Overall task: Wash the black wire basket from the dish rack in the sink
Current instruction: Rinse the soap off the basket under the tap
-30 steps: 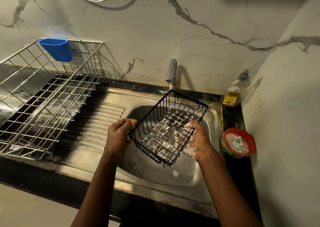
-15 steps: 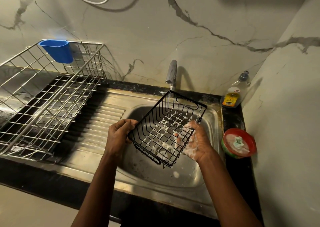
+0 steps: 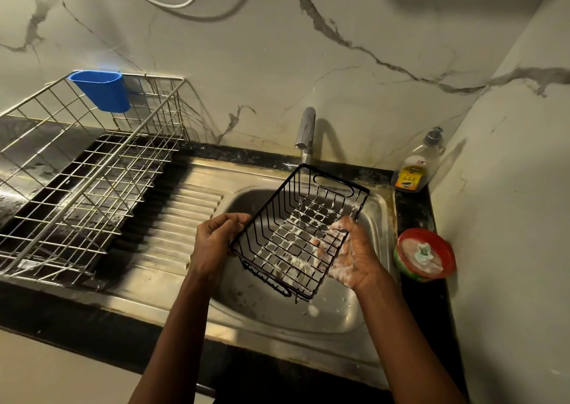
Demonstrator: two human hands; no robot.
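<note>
The black wire basket (image 3: pixel 296 231), foamy on its bottom grid, hangs tilted over the steel sink bowl (image 3: pixel 333 317). My left hand (image 3: pixel 216 243) grips its left rim with curled fingers. My soapy right hand (image 3: pixel 351 255) is under the basket's right side, fingers curled against the wires from below. A thin stream of water runs from the tap (image 3: pixel 305 129) into the basket's far end. The silver dish rack (image 3: pixel 77 181) stands to the left on the drainboard.
A blue cup (image 3: pixel 101 90) hangs on the rack's back rim. A soap bottle (image 3: pixel 415 169) stands at the back right corner. A red tub of dish paste with a scrubber (image 3: pixel 424 254) sits on the dark counter right of the sink, close to the side wall.
The basket has shifted slightly under the tap and water now falls into it. Both hands keep their hold; the right hand's fingers have moved a little along the wires.
</note>
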